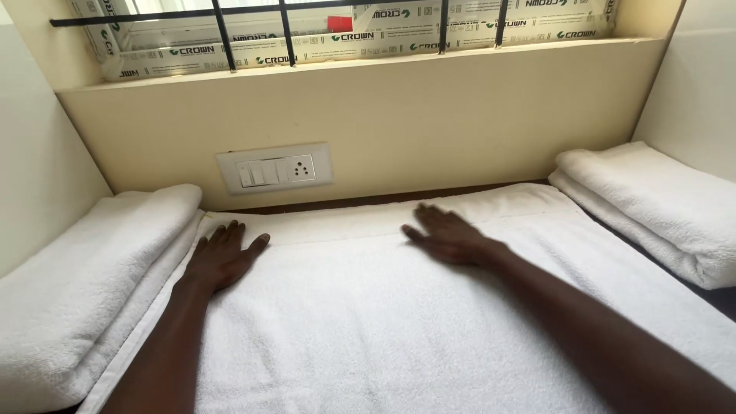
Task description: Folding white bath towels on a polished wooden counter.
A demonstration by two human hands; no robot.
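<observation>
Below the window ledge, both hands lie flat on the spread white towel [399,322]: left hand [222,257] and right hand [448,236], fingers spread, palms pressing the cloth smooth between two folded towel stacks [77,284].

Folded white towel [84,284] along the left edge of the frame, thick and stacked in layers. Second folded white towel [652,207] at the right edge, lying on a dark surface [717,297]. White switch plate with socket [274,168] left of centre on the cream wall [429,130], just above a thin dark strip. Cream sill [368,65] across the upper frame. Black window bars [287,27] at the top, with a film-wrapped window frame [429,37] behind. Pale side walls at far left and far right.
</observation>
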